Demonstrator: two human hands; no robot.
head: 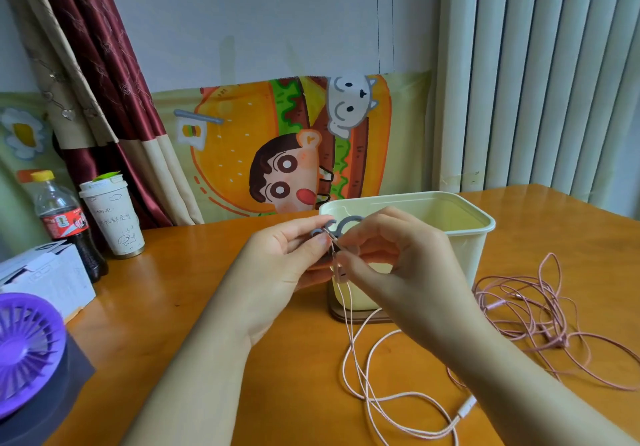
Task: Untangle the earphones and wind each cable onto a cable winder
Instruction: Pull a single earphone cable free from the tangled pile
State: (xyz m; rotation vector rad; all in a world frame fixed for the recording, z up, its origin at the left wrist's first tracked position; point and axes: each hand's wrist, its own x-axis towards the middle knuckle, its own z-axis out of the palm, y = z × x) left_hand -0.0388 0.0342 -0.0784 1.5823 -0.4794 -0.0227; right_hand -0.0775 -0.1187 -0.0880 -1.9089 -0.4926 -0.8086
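A small grey plastic cable winder with curved hooked ends [334,228] sits at the centre of the frame, pinched between the thumb and fingers of the left hand [277,269], while the right hand [398,272] closes its thumb and forefinger on the pale pink earphone cable [349,334] just below the winder, where a pink earbud [341,274] hangs against the fingers. From that grip the cable drops in two strands to the glossy orange wooden table [207,307], loops across the lower centre of the frame and runs past a small inline remote [467,406] at the lower right. A second, darker pink earphone cable [533,310] lies in a loose tangle on the table at the right edge, apart from both hands. Directly behind the hands stands a cream plastic bin with a rounded rim [460,210]. At the left of the frame are a cola bottle with a yellow cap [64,220], a white paper cup with handwriting [114,217], a white cardboard box [45,275] and, in the lower left corner, a purple desk fan [24,348]. A cartoon burger cloth [287,144] hangs on the wall behind, with a dark red curtain [104,81] at the upper left and white vertical blinds [540,74] at the upper right.
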